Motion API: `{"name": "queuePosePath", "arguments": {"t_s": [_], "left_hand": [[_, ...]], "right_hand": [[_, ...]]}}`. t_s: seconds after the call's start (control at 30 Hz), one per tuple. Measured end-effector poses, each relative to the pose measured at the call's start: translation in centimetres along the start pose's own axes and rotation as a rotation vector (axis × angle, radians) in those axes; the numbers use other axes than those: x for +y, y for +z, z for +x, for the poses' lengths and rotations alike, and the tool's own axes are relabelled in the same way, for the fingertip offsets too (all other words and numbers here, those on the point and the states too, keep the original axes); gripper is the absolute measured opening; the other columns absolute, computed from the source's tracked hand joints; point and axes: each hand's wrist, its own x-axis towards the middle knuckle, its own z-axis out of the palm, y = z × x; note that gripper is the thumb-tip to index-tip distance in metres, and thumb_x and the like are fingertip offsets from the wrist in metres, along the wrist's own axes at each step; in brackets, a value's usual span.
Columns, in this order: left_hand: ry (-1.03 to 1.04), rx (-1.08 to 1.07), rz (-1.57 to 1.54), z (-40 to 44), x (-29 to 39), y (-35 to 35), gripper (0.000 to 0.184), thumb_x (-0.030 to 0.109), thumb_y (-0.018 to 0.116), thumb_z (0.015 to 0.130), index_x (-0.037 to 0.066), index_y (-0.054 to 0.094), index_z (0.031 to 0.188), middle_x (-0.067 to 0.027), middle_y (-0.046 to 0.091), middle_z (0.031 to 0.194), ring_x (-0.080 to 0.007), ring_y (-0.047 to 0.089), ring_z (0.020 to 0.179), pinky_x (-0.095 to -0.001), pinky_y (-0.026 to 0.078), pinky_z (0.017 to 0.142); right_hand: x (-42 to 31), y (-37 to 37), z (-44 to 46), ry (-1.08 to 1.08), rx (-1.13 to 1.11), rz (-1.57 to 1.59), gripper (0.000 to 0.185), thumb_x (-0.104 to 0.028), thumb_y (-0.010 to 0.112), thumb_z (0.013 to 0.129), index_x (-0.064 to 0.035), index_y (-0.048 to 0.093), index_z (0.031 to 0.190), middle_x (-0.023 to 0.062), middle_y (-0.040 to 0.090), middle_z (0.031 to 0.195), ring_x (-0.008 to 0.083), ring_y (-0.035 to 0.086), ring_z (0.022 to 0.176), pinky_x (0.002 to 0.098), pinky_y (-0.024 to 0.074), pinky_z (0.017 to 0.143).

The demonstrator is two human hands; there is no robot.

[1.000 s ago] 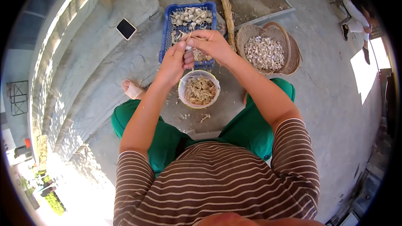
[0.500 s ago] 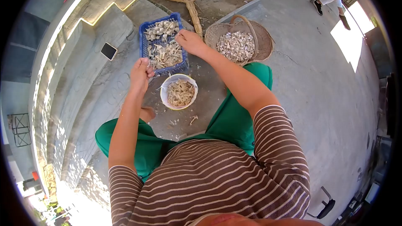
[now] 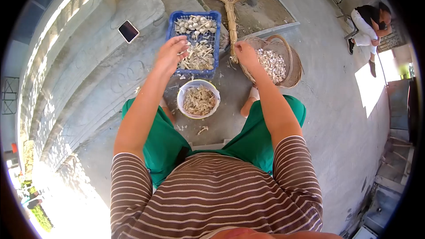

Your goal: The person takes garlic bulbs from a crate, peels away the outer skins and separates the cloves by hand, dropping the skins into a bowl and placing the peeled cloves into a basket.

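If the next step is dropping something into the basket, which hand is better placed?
Probably the right hand: it is right by the basket, while the left hand is farther off, by the crate.

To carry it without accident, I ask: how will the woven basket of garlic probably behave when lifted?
The woven basket may flex slightly, since its wall looks like wickerwork. It could feel fairly heavy, as many garlic cloves are heaped inside. These would likely slide or spill if it tips, because they lie loose and uncovered.
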Motion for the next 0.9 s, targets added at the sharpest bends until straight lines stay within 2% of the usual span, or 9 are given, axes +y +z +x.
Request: {"name": "queuePosePath", "arguments": {"t_s": [0.23, 0.4, 0.47, 0.53, 0.57, 0.63, 0.77, 0.83, 0.9], "left_hand": [[0.016, 0.24, -0.632, 4.4, 0.5, -1.8, 0.02, 0.012, 0.052, 0.092, 0.005, 0.051, 0.111, -0.0057, 0.054, 0.095, -0.0196, 0.053, 0.086, -0.0343, 0.046, 0.072], [0.067, 0.236, -0.733, 3.3, 3.0, -2.7, 0.02, 0.012, 0.053, 0.091, 0.005, 0.051, 0.11, -0.0055, 0.053, 0.094, -0.0195, 0.051, 0.084, -0.0339, 0.044, 0.07], [0.064, 0.25, -0.753, 3.2, 3.1, -3.5, 0.02, 0.012, 0.053, 0.091, 0.005, 0.051, 0.11, -0.0057, 0.053, 0.094, -0.0191, 0.05, 0.083, -0.0337, 0.044, 0.07], [0.141, 0.214, -0.802, 3.1, 3.2, -4.0, 0.018, 0.012, 0.05, 0.092, 0.005, 0.05, 0.109, -0.0045, 0.055, 0.091, -0.0166, 0.053, 0.081, -0.033, 0.044, 0.07], [0.137, 0.226, -0.809, 3.0, 3.4, -4.1, 0.018, 0.012, 0.05, 0.092, 0.005, 0.05, 0.109, -0.0045, 0.055, 0.091, -0.0166, 0.053, 0.081, -0.033, 0.044, 0.07], [0.164, 0.217, -0.83, 2.8, 3.9, -4.0, 0.017, 0.012, 0.051, 0.092, 0.004, 0.051, 0.107, -0.0045, 0.056, 0.089, -0.0161, 0.053, 0.08, -0.0327, 0.044, 0.07], [0.161, 0.179, -0.872, 2.7, 4.2, -4.3, 0.017, 0.011, 0.052, 0.091, 0.004, 0.052, 0.107, -0.0059, 0.054, 0.092, -0.0186, 0.049, 0.081, -0.0323, 0.043, 0.07], [0.181, 0.139, -0.9, 2.8, 4.6, -4.5, 0.017, 0.01, 0.052, 0.091, 0.004, 0.051, 0.108, -0.006, 0.054, 0.091, -0.0187, 0.049, 0.081, -0.0322, 0.042, 0.069], [0.194, 0.133, -0.912, 2.5, 5.1, -4.4, 0.017, 0.01, 0.051, 0.091, 0.004, 0.051, 0.107, -0.0059, 0.054, 0.091, -0.0186, 0.049, 0.081, -0.0323, 0.042, 0.07]], "right_hand": [[-1.4, 10.9, 3.8, 0.01, -0.226, 0.084, 0.016, -0.012, 0.057, 0.081, -0.0045, 0.063, 0.094, 0.0165, 0.064, 0.09, 0.0333, 0.061, 0.085, 0.0415, 0.0484, 0.075], [-1.3, 19.4, 9.1, -0.014, -0.342, 0.053, 0.019, -0.011, 0.054, 0.084, -0.0059, 0.063, 0.099, 0.0169, 0.064, 0.093, 0.0328, 0.06, 0.088, 0.0426, 0.0486, 0.078], [-1.4, 22.9, 10.6, -0.061, -0.364, -0.093, 0.023, -0.011, 0.051, 0.086, -0.0093, 0.061, 0.106, 0.0199, 0.061, 0.102, 0.0342, 0.059, 0.094, 0.0424, 0.0487, 0.081], [-1.9, 25.2, 11.9, -0.14, -0.421, -0.125, 0.025, -0.012, 0.049, 0.089, -0.0071, 0.058, 0.113, 0.0237, 0.055, 0.109, 0.0371, 0.057, 0.099, 0.0427, 0.0485, 0.083], [-2.5, 26.3, 12.2, -0.046, -0.36, -0.167, 0.026, -0.013, 0.05, 0.089, -0.004, 0.056, 0.112, 0.0243, 0.054, 0.11, 0.0378, 0.057, 0.099, 0.0426, 0.0483, 0.085], [-3.0, 27.6, 12.8, 0.087, -0.302, -0.215, 0.033, -0.018, 0.058, 0.086, 0.0028, 0.053, 0.111, 0.0251, 0.052, 0.112, 0.0394, 0.055, 0.102, 0.0426, 0.0479, 0.087], [-3.5, 28.2, 12.1, 0.172, -0.405, -0.311, 0.033, -0.021, 0.064, 0.083, -0.0006, 0.056, 0.107, 0.026, 0.05, 0.115, 0.0394, 0.055, 0.102, 0.0424, 0.0483, 0.086], [-3.7, 27.3, 11.5, 0.02, -0.416, -0.256, 0.031, -0.023, 0.067, 0.081, -0.0036, 0.058, 0.102, 0.0223, 0.056, 0.105, 0.0361, 0.059, 0.093, 0.042, 0.0493, 0.082], [-3.9, 25.7, 11.4, 0.052, -0.391, -0.077, 0.028, -0.022, 0.067, 0.08, -0.0038, 0.058, 0.099, 0.0196, 0.058, 0.095, 0.034, 0.059, 0.085, 0.0412, 0.0487, 0.077]]}}
